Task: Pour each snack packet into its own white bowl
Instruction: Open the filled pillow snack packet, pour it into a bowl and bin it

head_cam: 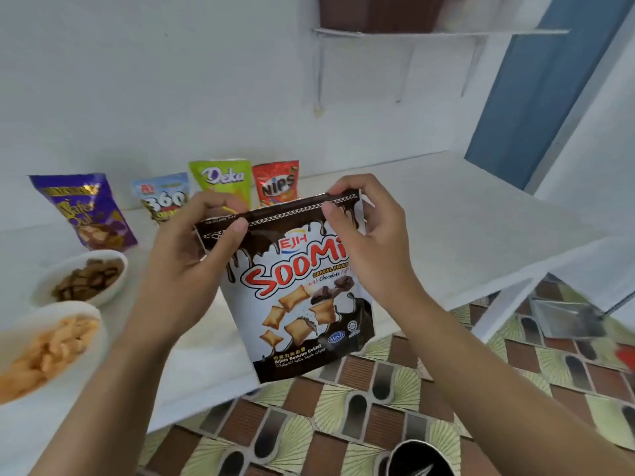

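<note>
I hold a brown-and-white Soomi packet point(302, 290) upright in front of me, over the table's front edge. My left hand point(192, 249) pinches its top left corner and my right hand point(364, 235) pinches the top right of the sealed strip. At the left stand two white bowls: one point(43, 286) holds dark brown pieces, the nearer one point(92, 316) holds orange-yellow snacks. Along the wall stand a purple wafer packet point(87, 211), a blue 360 packet point(163, 197), a green Deka packet point(223, 178) and a red Nips packet point(276, 182).
The white table point(446, 228) runs along a white wall, with a wall shelf point(439, 32) above it. Patterned floor tiles point(378, 407) show below the table's edge. A metal dustpan point(567, 317) lies on the floor at the right.
</note>
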The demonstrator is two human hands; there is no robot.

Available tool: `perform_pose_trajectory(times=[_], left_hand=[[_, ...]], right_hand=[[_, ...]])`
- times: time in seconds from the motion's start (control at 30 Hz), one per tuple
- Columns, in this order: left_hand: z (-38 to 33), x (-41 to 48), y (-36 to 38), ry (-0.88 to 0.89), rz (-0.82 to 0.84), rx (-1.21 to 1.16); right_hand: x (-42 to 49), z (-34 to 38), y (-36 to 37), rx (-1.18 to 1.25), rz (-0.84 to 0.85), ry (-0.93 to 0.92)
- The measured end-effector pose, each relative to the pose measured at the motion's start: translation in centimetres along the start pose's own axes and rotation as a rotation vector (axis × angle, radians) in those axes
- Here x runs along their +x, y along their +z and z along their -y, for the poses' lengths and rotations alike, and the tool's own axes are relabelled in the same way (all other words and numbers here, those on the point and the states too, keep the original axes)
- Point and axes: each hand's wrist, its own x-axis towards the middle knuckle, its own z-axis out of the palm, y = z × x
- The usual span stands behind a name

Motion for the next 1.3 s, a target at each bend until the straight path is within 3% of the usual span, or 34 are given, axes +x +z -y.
perform_pose_trajectory(times=[0.27, 0.53, 0.9, 1.3], left_hand=[[-0.2, -6.0, 17.4, -0.107, -0.003, 0.074], [3.3, -12.2, 28.7, -0.258, 0.186, 0.272], [11.4, -24.1, 37.7, -0.395, 0.301, 0.284], [31.8, -38.4, 44.4, -0.546, 0.346, 0.342]], right_hand=[[-5.0, -6.6, -17.7, -0.198, 0.172, -0.046], [-10.1, -12.4, -28.7, -0.429, 0.319, 0.084], [-23.1, -23.4, -34.2, -0.515, 0.404, 0.357], [-38.4, -43.8, -33.6, -0.511, 0.483, 0.485]])
